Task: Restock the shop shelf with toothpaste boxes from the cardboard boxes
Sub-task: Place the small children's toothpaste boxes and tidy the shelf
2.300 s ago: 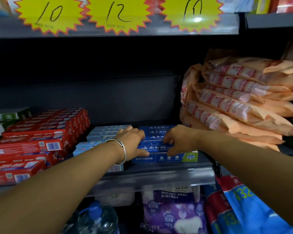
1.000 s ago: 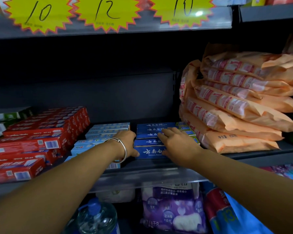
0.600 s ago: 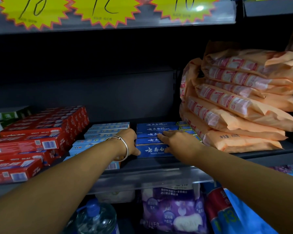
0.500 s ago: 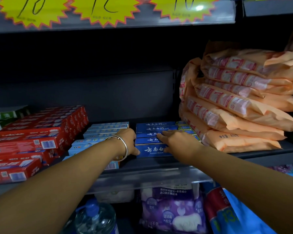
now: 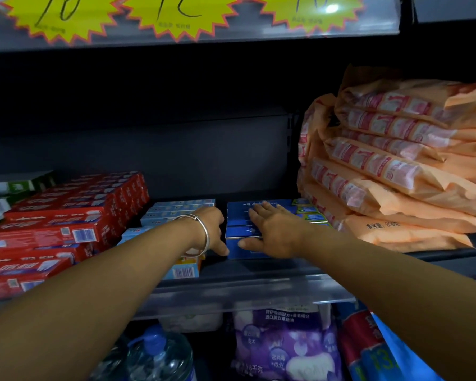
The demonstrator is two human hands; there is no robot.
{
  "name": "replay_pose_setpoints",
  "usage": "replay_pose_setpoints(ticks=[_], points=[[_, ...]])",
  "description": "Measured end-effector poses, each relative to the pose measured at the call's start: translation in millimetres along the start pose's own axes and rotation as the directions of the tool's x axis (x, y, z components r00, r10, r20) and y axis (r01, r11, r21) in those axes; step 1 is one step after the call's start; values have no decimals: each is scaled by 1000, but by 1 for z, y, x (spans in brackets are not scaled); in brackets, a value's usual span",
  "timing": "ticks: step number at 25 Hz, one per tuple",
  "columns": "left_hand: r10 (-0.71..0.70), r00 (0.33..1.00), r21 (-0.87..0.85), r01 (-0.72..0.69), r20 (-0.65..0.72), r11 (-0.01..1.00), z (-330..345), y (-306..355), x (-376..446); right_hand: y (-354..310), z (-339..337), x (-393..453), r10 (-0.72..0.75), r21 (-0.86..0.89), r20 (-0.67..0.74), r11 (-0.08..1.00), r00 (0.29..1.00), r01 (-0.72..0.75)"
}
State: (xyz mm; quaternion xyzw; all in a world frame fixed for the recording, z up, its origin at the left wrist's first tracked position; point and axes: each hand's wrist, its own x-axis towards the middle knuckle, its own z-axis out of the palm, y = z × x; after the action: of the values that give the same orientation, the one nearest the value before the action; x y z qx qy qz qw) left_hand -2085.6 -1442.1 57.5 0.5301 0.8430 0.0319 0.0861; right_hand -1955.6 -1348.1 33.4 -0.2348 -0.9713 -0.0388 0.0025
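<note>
Red toothpaste boxes (image 5: 66, 229) fill the far left of the shelf (image 5: 259, 279), stacked with their long axes running back into it. Next comes a pale blue stack (image 5: 182, 209), then the left hand (image 5: 212, 229), a bangle on its wrist, set in the gap beside the dark blue toothpaste boxes (image 5: 242, 244); its thumb touches the stack's left front corner, and I cannot tell how the other fingers lie. The right hand (image 5: 272, 229) lies flat on top of that stack, fingers straight and spread, gripping nothing. The blue boxes lie crosswise, long axis left to right, directly under and between both hands, so either is equally near. Just right of the stack the orange packs (image 5: 396, 174) crowd in, leaving little sideways room; free space is behind the stack and on the bare strip toward the shelf's front lip, so squaring likely means pushing rearward.
</note>
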Motion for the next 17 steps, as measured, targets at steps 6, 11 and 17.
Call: replay_pose_setpoints(ticks=[6,11,17], points=[[40,997,36,-42,60,998,3,-7,11,-5,0,30,52,20,158,998,986,-56],[64,992,2,-65,105,998,5,-11,17,0,-2,34,48,-18,204,999,978,-45],[62,994,-31,-59,93,998,6,-12,17,4,6,35,4,37,140,999,990,-9]])
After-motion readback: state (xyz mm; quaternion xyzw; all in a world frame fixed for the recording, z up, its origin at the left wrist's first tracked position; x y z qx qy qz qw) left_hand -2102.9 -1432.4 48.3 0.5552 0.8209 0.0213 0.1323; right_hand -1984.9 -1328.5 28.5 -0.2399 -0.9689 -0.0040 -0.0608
